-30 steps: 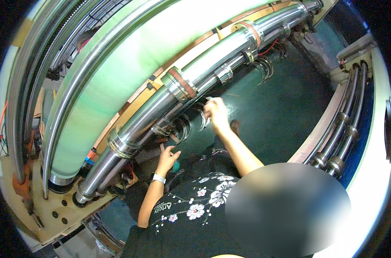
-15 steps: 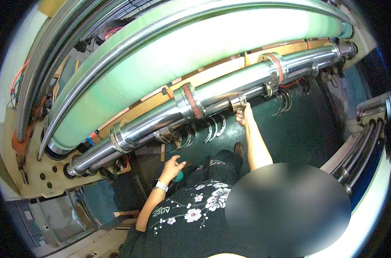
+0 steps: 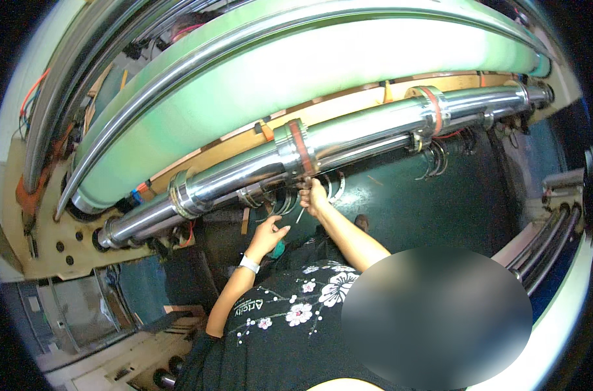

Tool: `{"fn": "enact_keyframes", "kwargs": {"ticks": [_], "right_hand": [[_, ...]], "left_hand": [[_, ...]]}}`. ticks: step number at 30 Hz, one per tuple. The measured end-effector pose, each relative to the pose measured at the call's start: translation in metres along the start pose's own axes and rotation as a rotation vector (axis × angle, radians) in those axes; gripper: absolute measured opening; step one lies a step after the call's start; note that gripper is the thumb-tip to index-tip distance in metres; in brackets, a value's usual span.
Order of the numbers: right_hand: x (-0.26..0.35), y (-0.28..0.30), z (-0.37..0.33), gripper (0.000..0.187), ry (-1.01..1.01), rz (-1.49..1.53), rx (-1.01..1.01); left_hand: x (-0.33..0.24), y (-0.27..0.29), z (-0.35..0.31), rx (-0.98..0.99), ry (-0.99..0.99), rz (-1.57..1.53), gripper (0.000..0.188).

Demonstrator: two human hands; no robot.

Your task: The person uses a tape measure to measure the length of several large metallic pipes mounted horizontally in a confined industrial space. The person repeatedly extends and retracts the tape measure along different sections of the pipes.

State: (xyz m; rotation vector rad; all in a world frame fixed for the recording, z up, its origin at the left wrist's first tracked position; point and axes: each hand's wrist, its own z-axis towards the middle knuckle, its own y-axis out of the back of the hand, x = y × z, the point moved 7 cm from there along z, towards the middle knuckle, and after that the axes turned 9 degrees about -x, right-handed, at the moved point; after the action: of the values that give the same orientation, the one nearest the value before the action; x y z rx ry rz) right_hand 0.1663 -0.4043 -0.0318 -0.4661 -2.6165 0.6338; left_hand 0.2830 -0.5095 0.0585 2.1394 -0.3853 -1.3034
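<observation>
My right hand (image 3: pixel 315 197) is closed around a thin metal rod (image 3: pixel 300 215) whose free end points down and left. Its fingers press up beneath the lower shaft, beside the metal collar with an orange-red band (image 3: pixel 299 148) on the polished roller shaft (image 3: pixel 361 130). What the fingertips touch there is partly hidden. Lower and to the left, my left hand (image 3: pixel 266 238) hangs with thumb and fingers apart, holding nothing. Several curved metal pieces (image 3: pixel 339 188) hang below the shaft around my hands.
Behind the shaft runs a large pale green roller (image 3: pixel 244 98) with a steel bar (image 3: pixel 179 72) along it. A second banded collar (image 3: pixel 432 111) sits farther right. The machine's side frame (image 3: pixel 55 195) stands at left; metal rails (image 3: pixel 550 241) are at right.
My right hand has moved left along the shaft with the rod, and the small collar beside it has shifted left too. My left hand stays open, slightly higher in view.
</observation>
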Motion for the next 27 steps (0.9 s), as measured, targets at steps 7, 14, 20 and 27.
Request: {"fn": "enact_keyframes", "kwargs": {"ticks": [7, 14, 20, 27], "right_hand": [[-0.04, -0.018, 0.016, 0.035, 0.014, 0.096, -0.04], [-0.018, -0.002, -0.046, 0.033, 0.325, -0.612, 0.047], [-0.026, -0.041, -0.131, 0.03, 0.455, -1.009, 0.687], [0.011, -0.011, -0.138, 0.017, 0.483, -1.105, 0.505]], "left_hand": [[0.021, 0.027, -0.022, -0.144, 0.025, -0.066, 0.043], [0.007, 0.023, -0.029, -0.05, 0.027, -0.157, 0.076], [-0.047, 0.001, -0.011, 0.247, -0.178, -0.428, 0.108], [-0.081, -0.011, -0.011, 0.476, -0.26, -0.209, 0.099]]}}
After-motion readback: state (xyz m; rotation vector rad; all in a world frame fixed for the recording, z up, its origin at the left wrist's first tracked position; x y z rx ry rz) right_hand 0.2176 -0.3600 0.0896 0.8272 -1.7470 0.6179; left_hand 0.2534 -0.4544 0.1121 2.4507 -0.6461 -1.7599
